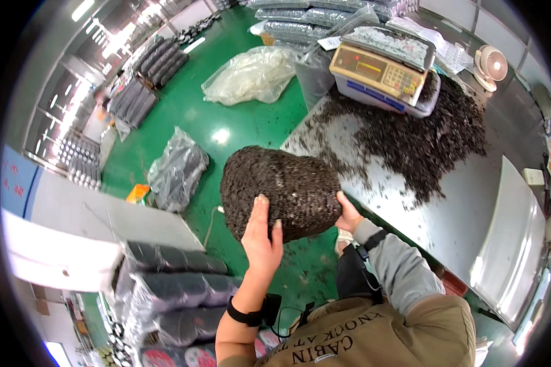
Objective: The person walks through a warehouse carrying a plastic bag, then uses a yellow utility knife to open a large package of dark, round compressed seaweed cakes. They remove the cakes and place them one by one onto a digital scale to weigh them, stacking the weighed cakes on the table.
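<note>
A bulky, rounded bag packed with dark brown flakes is held up in front of my body, above the green floor. My left hand presses on its near side, thumb apart from the fingers. At the bag's right end, my right hand grips it, with part of the fingers hidden behind. A loose heap of similar dark flakes spreads over the metal table to the right. On that table a beige digital scale rests on a clear plastic bin.
Filled dark bags are stacked at the lower left. Crumpled clear plastic and a grey plastic bag lie on the floor. A small fan stands at the table's far right. More packed bags are piled beyond the table.
</note>
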Available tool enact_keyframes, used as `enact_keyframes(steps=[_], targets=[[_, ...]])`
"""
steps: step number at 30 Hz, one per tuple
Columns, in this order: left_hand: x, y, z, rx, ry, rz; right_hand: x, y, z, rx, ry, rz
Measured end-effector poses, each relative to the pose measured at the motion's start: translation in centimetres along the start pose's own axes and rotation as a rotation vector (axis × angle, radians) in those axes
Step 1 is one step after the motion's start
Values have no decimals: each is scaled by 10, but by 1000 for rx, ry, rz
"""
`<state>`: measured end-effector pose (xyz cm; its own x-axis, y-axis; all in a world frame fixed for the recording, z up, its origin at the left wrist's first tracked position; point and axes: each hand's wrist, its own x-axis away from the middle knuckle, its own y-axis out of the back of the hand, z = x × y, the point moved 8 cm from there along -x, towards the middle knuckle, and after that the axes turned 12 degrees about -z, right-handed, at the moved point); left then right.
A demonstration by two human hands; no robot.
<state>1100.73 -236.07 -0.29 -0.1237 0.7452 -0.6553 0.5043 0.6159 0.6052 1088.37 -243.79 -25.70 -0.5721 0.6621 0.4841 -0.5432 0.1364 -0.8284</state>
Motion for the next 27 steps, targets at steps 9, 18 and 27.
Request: enact_keyframes(steps=[9,18,27], targets=[[-127,-192,104,69,27,237,-157,85,86,-111,-113,-231],[-184,-286,-13,740,-384,603,22,79,215,-141,494,-412],[-291,-315,102,398,-551,599,-226,18,204,-359,391,-237]])
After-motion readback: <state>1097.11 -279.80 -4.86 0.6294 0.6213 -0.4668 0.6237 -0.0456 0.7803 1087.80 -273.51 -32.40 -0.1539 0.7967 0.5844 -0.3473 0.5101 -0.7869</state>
